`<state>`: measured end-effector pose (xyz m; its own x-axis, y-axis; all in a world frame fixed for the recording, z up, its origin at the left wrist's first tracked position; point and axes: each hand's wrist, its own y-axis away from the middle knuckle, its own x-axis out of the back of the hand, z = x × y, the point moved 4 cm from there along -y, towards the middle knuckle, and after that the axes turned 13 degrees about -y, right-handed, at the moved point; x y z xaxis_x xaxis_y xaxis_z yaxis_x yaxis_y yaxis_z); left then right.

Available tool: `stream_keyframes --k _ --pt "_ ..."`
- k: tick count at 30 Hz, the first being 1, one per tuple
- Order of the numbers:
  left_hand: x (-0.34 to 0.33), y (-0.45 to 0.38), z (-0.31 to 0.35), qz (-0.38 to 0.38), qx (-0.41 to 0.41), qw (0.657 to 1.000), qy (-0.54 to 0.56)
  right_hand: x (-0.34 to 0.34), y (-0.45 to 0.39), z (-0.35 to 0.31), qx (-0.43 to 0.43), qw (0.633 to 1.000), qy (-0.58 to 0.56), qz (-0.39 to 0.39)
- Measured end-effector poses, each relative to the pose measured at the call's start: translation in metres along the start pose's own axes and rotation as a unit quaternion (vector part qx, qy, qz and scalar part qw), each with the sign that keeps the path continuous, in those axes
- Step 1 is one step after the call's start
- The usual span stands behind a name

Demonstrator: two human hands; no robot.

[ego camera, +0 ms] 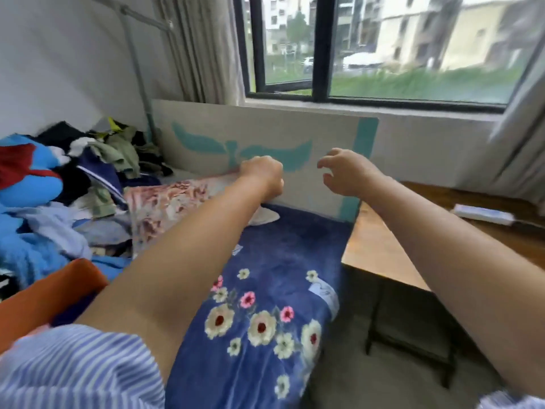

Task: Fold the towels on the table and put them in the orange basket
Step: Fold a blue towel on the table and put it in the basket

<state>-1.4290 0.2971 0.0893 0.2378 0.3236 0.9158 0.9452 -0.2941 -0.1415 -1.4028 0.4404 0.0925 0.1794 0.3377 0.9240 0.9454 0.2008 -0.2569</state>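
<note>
A pink and brown patterned towel (165, 208) lies across the far left of the table, over a dark blue flowered cloth (265, 290). My left hand (261, 174) is closed in a fist and grips the towel's far edge, close to a cardboard panel. My right hand (345, 172) hovers in the air to the right of it, fingers loosely curled and holding nothing. The orange basket (44, 296) shows at the lower left, partly hidden by my left arm and sleeve.
A heap of mixed clothes (59, 184) fills the left side. A cardboard panel (265, 128) with teal print leans against the wall under the window. To the right stands a wooden table (383, 249) with a white strip-shaped object (483, 215) on it.
</note>
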Motion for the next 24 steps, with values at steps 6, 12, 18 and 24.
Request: stream_keyframes --k 6,12,18,24 --pt "0.068 -0.016 0.206 0.059 -0.17 0.983 0.04 0.08 0.13 0.151 -0.176 0.983 0.032 0.05" --pt "0.127 -0.021 0.379 0.101 -0.282 0.952 0.061 0.143 0.236 0.275 -0.286 0.955 0.051 0.064" --pt "0.187 -0.042 0.531 0.113 -0.328 0.933 0.101 0.201 0.312 0.401 -0.334 0.938 0.066 0.067" --pt "0.223 -0.07 0.622 0.1 -0.35 0.925 0.111 0.239 0.349 0.503 -0.369 0.922 0.074 0.093"
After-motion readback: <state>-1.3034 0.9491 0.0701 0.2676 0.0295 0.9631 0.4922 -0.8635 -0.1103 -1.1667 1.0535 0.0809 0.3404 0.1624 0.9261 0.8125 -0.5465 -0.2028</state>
